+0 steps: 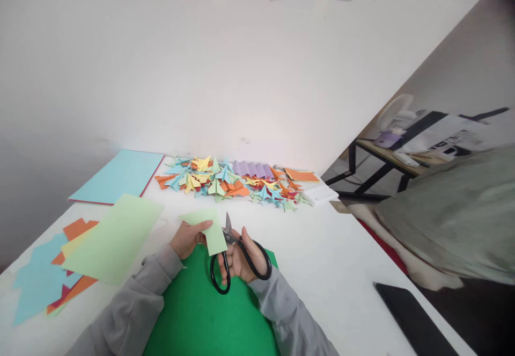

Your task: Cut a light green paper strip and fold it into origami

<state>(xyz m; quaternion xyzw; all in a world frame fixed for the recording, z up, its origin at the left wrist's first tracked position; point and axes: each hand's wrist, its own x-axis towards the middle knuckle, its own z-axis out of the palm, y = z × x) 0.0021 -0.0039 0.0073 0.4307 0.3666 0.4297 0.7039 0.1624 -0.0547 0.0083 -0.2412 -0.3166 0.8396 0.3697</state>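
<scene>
Between the thumb and fingers of my left hand is a pale green piece of paper. My right hand holds black-handled scissors, with fingers and thumb in the loops. The blades are parted and point away from me, at the paper's right edge; whether they touch it I cannot tell. Below both hands lies a green sheet. A larger pale green sheet rests left of my left arm, partly over colored paper scraps.
Small folded colored paper pieces are heaped along the wall, with a purple pleated paper among them. Blue sheets lie at the back left. A white object and a black flat object are at the right. Someone's leg shows beyond the table.
</scene>
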